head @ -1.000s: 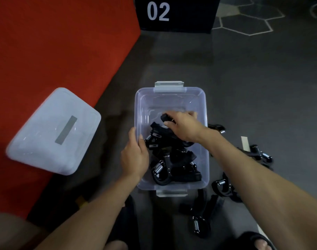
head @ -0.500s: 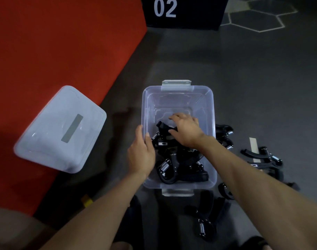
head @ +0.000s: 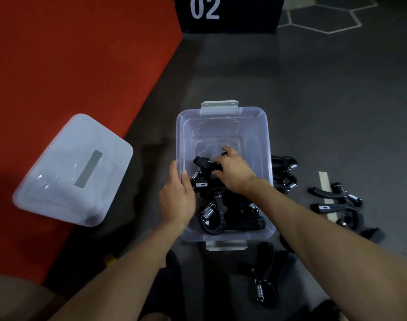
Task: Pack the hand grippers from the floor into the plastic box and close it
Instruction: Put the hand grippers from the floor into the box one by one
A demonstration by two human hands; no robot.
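Item: plastic box (head: 223,114), part filled. My left hand (head: 177,198) gripped its rim to steady it; my right hand (head: 235,174), fingers curled, held a hand gripper (head: 206,164) for placing inside.

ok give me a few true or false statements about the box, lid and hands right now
1. The lid is on the box. False: it lies apart to the left, partly on the red mat.
2. The left hand grips the box's left wall. True.
3. The right hand is inside the box on a gripper. True.
4. All grippers are packed. False: several still lie on the floor, like one near the box's front.
5. The box's far half is full. False: it is bare.
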